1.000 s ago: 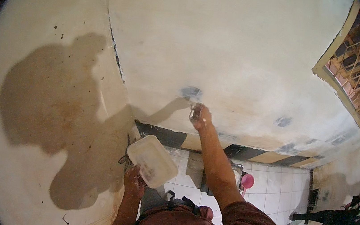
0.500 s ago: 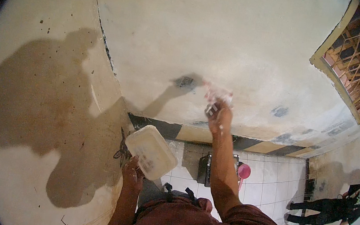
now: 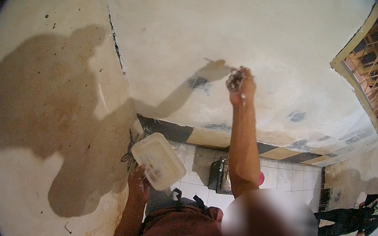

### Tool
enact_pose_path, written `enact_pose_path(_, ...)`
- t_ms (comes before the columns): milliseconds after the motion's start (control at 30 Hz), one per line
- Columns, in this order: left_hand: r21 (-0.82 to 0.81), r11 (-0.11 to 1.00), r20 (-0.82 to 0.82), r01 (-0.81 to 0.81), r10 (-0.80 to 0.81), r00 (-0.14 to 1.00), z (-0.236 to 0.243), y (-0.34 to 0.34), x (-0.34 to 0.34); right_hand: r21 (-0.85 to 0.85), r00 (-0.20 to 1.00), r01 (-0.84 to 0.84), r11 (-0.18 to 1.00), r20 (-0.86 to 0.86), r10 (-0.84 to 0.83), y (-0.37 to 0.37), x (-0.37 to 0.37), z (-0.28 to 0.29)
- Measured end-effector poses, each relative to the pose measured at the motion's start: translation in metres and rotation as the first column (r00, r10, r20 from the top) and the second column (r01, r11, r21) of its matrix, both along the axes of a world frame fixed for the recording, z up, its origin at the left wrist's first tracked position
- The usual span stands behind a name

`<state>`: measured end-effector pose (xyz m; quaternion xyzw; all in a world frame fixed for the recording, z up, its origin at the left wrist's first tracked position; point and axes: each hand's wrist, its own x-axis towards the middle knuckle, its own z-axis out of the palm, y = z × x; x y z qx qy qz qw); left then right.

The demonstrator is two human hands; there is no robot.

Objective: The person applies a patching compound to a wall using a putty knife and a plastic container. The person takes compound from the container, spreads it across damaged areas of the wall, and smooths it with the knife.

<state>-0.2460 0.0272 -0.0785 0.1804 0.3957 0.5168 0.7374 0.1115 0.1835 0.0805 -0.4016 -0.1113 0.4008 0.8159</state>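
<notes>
My left hand (image 3: 139, 180) grips the rim of a shallow rectangular off-white plastic tub (image 3: 159, 162), tilted so its inside shows pale smears and greyish patches. My right arm reaches up to the pale wall (image 3: 273, 43). At its end my right hand (image 3: 241, 86) is closed, at or very near the wall surface. Something dark with white spots shows at its fingers, too blurred to name. Beside it on the wall lies the arm's shadow, with a thin line sticking out from the hand's shadow.
Dark grey patches (image 3: 296, 116) mark the wall. Below runs a black-and-tan striped border (image 3: 210, 138) above white floor tiles (image 3: 285, 177). A dark box-like object (image 3: 219, 176) and a partly hidden pink item (image 3: 261, 178) stand there. Another person (image 3: 351, 218) is at right, near a latticed opening (image 3: 377, 65).
My right hand has moved up the wall; the pinkish-white blur at its fingers no longer shows. The left hand and tub have stayed almost still.
</notes>
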Motion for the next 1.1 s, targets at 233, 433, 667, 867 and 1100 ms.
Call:
enact_pose_path(233,-0.074,0.997,-0.035,0.012,-0.014,0.999,0.000,-0.003,0.008,0.059,0.996,-0.067,0.996,0.055,0.064,-0.044,-0.036,-0.040)
enact_pose_path(433,-0.075,0.997,0.007,0.024,-0.023,1.000,-0.004,-0.009,-0.008,-0.332,0.962,-0.270,0.904,-0.138,0.236,-0.014,-0.061,-0.214)
enact_pose_path(667,-0.009,0.999,-0.144,-0.037,0.036,0.989,-0.024,-0.023,-0.026,-0.245,0.971,-0.174,0.954,-0.202,0.125,0.029,-0.048,-0.233)
enact_pose_path(867,-0.078,0.991,0.013,-0.107,0.108,0.994,-0.018,-0.022,-0.029,0.003,0.989,0.049,0.999,-0.140,-0.049,0.053,-0.048,-0.074)
enact_pose_path(1100,-0.104,0.990,0.005,-0.096,0.097,0.995,-0.009,-0.012,-0.018,0.338,0.993,0.002,0.941,0.107,-0.040,-0.070,-0.024,0.073)
